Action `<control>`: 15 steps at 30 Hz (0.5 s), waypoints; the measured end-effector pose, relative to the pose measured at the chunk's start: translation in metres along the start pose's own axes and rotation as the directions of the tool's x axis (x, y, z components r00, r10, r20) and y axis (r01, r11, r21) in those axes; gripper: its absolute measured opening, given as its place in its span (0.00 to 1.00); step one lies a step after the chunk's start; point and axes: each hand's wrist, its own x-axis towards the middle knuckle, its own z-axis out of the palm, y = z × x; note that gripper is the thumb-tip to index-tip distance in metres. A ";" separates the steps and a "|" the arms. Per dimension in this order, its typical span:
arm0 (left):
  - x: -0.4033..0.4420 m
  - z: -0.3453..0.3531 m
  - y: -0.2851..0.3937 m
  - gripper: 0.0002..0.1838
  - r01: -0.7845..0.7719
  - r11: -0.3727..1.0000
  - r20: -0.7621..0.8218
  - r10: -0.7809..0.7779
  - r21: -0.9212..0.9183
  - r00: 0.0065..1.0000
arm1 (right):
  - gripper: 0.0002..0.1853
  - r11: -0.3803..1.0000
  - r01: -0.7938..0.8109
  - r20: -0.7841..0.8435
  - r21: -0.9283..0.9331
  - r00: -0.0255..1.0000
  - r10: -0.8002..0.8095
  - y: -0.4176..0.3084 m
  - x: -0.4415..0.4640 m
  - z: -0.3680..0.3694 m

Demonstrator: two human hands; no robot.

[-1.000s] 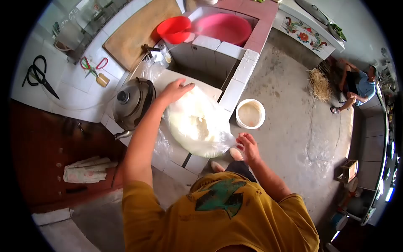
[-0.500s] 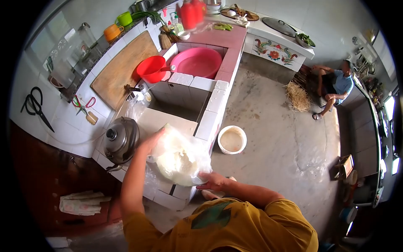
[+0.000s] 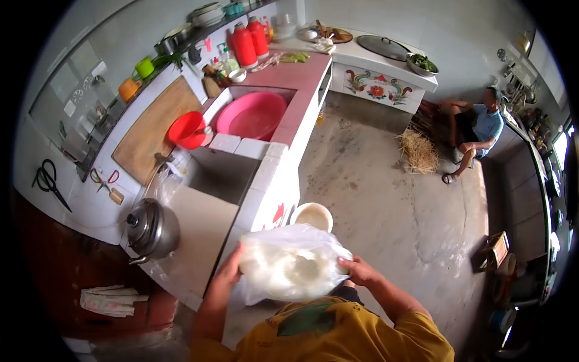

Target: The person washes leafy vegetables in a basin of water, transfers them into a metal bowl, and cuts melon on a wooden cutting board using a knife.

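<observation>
A thin, see-through plastic bag [image 3: 292, 262] with white contents hangs in front of my yellow shirt, just off the counter's front edge. What the white contents are, I cannot make out. On the bag's left side, my left hand [image 3: 230, 266] is closed on it. My right hand [image 3: 360, 270] grips the right side, fingers bent around the plastic. A white bucket [image 3: 312, 216] on the floor shows just beyond the bag, partly covered by it. Left of my hands, a metal kettle [image 3: 154, 229] stands on the counter [image 3: 202, 223].
A sink [image 3: 220, 172] is set into the counter. Behind it are a red basin [image 3: 187, 130] and a pink basin [image 3: 252, 116]. A wooden board [image 3: 158, 130] leans on the wall. A person [image 3: 482, 123] sits at the far right near straw [image 3: 419, 151].
Both hands have carried the plastic bag right, off the counter and in front of my body. My view has turned slightly. The seated person stays in place.
</observation>
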 end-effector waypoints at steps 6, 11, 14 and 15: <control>0.094 0.173 -0.032 0.43 0.191 0.981 0.197 -0.196 0.045 0.961 | 0.31 0.994 0.107 -0.103 0.033 0.989 -0.103 -0.085 -0.080 -0.150; 0.159 0.280 -0.037 0.43 0.121 0.972 0.296 -0.179 0.204 0.938 | 0.31 0.985 0.158 -0.211 0.066 0.967 -0.141 -0.125 -0.126 -0.229; 0.191 0.314 -0.026 0.42 0.124 0.930 0.377 -0.259 0.346 0.889 | 0.29 0.971 0.205 -0.233 0.128 0.957 -0.171 -0.125 -0.117 -0.266; 0.203 0.321 -0.024 0.42 0.131 0.920 0.382 -0.279 0.369 0.881 | 0.29 0.973 0.194 -0.244 0.128 0.957 -0.159 -0.128 -0.112 -0.275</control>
